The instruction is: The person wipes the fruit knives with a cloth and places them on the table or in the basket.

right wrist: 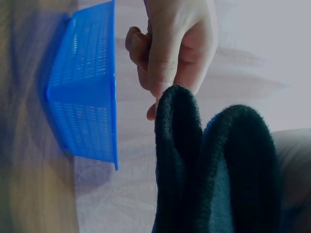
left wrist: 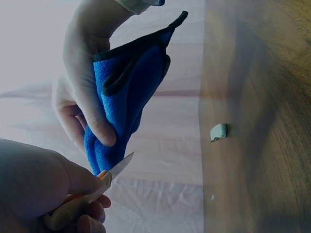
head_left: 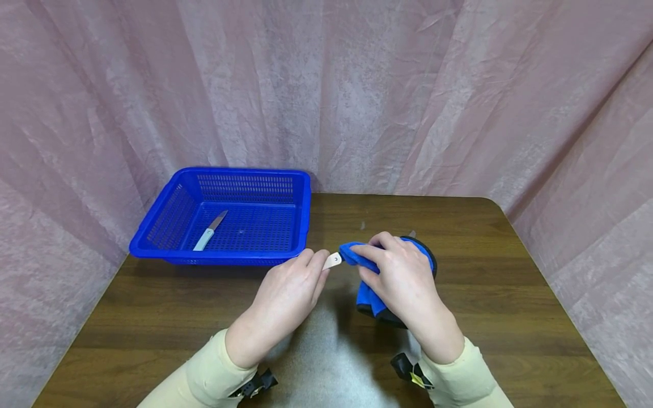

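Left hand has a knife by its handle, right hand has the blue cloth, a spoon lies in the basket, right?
Not quite: the head view shows a second knife, not a spoon, in the basket. The left hand does grip the first knife by its handle, the right hand the blue cloth.

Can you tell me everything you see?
basket: 1, blue, left on table
knife: 1, pale handle, in basket
second knife: 1, white handle, in left hand
cloth: 1, blue and black, in right hand
small unclear object: 1, pale, on table
speck: 1, pale, on table
table: 1, brown, under basket
curtain: count unclear, pink, around table
sleeves: 2, pale yellow, at wrists
wrist gear: 2, black, near sleeves
left hand: 1, bare, on second knife
right hand: 1, bare, on cloth
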`<action>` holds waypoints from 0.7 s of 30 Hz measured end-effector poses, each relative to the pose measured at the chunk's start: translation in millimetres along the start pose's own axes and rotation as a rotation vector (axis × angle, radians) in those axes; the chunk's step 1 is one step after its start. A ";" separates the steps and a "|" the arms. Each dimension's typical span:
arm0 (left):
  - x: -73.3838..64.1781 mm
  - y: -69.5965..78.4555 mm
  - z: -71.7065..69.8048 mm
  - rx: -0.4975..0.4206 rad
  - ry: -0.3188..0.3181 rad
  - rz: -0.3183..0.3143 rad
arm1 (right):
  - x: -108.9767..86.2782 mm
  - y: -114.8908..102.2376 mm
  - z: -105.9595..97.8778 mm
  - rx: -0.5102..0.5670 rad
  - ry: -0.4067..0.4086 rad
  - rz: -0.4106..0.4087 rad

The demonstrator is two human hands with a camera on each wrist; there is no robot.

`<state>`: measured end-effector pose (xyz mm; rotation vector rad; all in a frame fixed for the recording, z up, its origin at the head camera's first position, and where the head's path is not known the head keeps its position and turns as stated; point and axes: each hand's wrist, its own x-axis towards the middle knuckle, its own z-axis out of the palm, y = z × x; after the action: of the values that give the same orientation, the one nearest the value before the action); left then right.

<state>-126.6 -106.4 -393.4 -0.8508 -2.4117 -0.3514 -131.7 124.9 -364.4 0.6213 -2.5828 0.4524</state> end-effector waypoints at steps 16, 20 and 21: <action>1.1 -0.2 -1.3 0.003 0.000 -0.007 | 1.2 9.5 -2.7 0.005 -0.011 0.035; 1.1 -0.1 -1.6 0.003 0.001 -0.010 | 1.8 11.6 -3.3 0.007 -0.008 0.038; 1.1 -0.1 -1.6 0.002 0.003 -0.012 | 2.0 12.1 -3.4 0.005 -0.007 0.040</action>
<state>-126.6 -106.6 -391.5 -0.8351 -2.4150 -0.3538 -138.1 135.9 -363.1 0.5746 -2.6060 0.4713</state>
